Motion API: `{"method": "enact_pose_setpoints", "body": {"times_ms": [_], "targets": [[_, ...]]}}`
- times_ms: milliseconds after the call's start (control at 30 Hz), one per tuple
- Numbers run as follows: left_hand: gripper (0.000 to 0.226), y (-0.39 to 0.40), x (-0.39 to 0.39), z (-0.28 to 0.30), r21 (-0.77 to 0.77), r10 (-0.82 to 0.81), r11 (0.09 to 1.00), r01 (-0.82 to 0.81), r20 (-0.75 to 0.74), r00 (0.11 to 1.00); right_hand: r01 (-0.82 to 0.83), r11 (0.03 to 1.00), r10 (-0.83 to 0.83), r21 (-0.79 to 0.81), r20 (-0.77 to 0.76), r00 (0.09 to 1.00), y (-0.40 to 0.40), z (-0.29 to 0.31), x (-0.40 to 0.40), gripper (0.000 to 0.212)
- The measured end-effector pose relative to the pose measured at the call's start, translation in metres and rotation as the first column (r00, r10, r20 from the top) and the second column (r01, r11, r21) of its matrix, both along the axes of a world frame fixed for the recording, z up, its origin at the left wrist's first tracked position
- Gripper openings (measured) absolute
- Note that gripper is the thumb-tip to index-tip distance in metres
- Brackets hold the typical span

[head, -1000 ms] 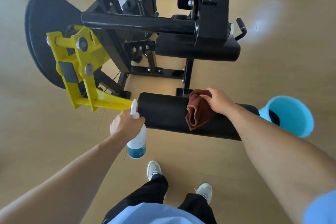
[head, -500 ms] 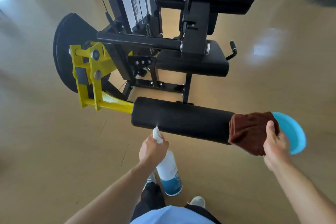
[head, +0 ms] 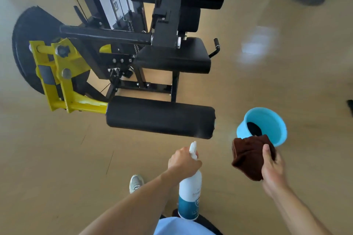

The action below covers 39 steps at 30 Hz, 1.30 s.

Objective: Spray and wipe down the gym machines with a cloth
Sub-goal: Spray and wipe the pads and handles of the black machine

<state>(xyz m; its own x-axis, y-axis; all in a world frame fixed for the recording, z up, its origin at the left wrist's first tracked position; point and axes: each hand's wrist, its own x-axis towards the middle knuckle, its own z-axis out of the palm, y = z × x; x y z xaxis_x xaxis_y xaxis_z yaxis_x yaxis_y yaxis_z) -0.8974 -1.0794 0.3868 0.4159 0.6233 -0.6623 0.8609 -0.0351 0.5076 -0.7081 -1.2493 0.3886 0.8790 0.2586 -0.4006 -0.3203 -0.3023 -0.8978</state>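
A black leg machine stands ahead, with a padded roller [head: 160, 117] on a yellow arm [head: 63, 82] and a black seat [head: 175, 57] behind it. My left hand [head: 183, 160] grips a white and teal spray bottle [head: 189, 192], nozzle up, just below the roller's near side. My right hand [head: 271, 166] holds a folded brown cloth [head: 248, 156] in the air, off the roller's right end and apart from it.
A light blue bucket [head: 267, 120] with something dark inside stands on the wooden floor to the right of the roller. The weight stack [head: 110, 0] and a black round guard [head: 30, 47] rise at the back left. One shoe [head: 135, 183] shows below.
My right hand has drawn the cloth along the roller to its right end and off it, back toward me. The left hand with the bottle has shifted from the roller's left end to its near side.
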Motion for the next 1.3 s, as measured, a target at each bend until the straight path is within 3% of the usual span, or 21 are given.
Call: {"method": "enact_pose_setpoints", "body": {"times_ms": [67,200,267,333,400,500,567,600,633,700,867,933,1000,1033,1100,1200,1300], "targets": [[0.034,-0.007,0.006,-0.005,-0.024,-0.045,0.999,0.045,0.001,0.999,-0.020,1.000,0.020,0.016,0.010,1.000,-0.005,0.001,0.004,0.081],[0.026,-0.009,0.005,-0.009,-0.024,-0.100,0.995,0.100,-0.010,0.995,-0.066,0.996,0.067,0.063,-0.006,0.998,0.005,0.011,0.005,0.024],[0.026,-0.004,-0.001,-0.014,-0.007,-0.115,0.993,0.115,-0.006,0.993,-0.126,0.991,0.125,0.045,0.035,0.992,0.015,0.015,0.002,0.027],[0.040,0.004,-0.010,-0.016,0.030,-0.112,0.993,0.111,0.022,0.993,-0.275,0.960,0.281,-0.054,0.161,0.946,0.030,0.019,-0.007,0.028],[0.058,0.015,-0.022,-0.019,0.077,-0.096,0.993,0.093,0.038,0.995,-0.457,0.875,0.484,-0.159,0.326,0.812,0.049,0.018,-0.020,0.018],[0.064,0.039,-0.047,-0.023,0.106,0.030,0.994,-0.033,0.031,0.999,-0.621,0.663,0.726,-0.418,0.561,0.397,0.094,-0.012,-0.031,0.036],[0.074,0.056,-0.063,-0.024,0.122,0.130,0.983,-0.134,0.039,0.991,-0.495,0.477,0.866,-0.726,0.484,0.125,0.124,-0.040,-0.026,0.060],[0.085,0.068,-0.074,-0.027,0.138,0.192,0.971,-0.196,0.042,0.980,-0.419,0.379,0.919,-0.825,0.390,0.063,0.142,-0.050,-0.027,0.073],[0.092,0.081,-0.084,-0.029,0.156,0.257,0.953,-0.260,0.038,0.966,-0.370,0.302,0.951,-0.878,0.304,0.054,0.155,-0.062,-0.025,0.083],[0.099,0.109,-0.103,-0.030,0.191,0.383,0.905,-0.379,0.015,0.924,-0.318,0.257,0.966,-0.913,0.239,0.094,0.173,-0.073,-0.021,0.096],[0.094,0.187,-0.151,-0.037,0.244,0.538,0.825,-0.510,-0.062,0.841,-0.327,0.300,0.951,-0.896,0.309,0.026,0.210,-0.075,-0.020,0.076],[0.088,0.210,-0.162,-0.040,0.249,0.530,0.833,-0.494,-0.102,0.842,-0.386,0.361,0.928,-0.849,0.370,0.053,0.234,-0.076,-0.039,0.064],[0.061,0.226,-0.168,-0.042,0.246,0.504,0.851,-0.463,-0.141,0.852,-0.428,0.430,0.893,-0.795,0.445,0.072,0.259,-0.075,-0.066,0.057],[0.041,0.235,-0.173,-0.043,0.232,0.499,0.856,-0.461,-0.145,0.854,-0.454,0.450,0.878,-0.769,0.473,0.070,0.275,-0.074,-0.082,0.055],[0.025,0.245,-0.184,-0.050,0.147,0.507,0.858,-0.493,-0.090,0.857,-0.511,0.466,0.859,-0.722,0.507,0.066,0.313,-0.070,-0.120,0.052],[0.021,0.256,-0.203,-0.060,-0.020,0.519,0.855,-0.519,0.019,0.854,-0.592,0.410,0.847,-0.693,0.531,-0.035,0.393,-0.072,-0.197,0.050],[0.029,0.265,-0.217,-0.067,-0.082,0.508,0.860,-0.503,0.048,0.860,-0.581,0.316,0.885,-0.750,0.454,-0.105,0.448,-0.072,-0.245,0.058]]}}
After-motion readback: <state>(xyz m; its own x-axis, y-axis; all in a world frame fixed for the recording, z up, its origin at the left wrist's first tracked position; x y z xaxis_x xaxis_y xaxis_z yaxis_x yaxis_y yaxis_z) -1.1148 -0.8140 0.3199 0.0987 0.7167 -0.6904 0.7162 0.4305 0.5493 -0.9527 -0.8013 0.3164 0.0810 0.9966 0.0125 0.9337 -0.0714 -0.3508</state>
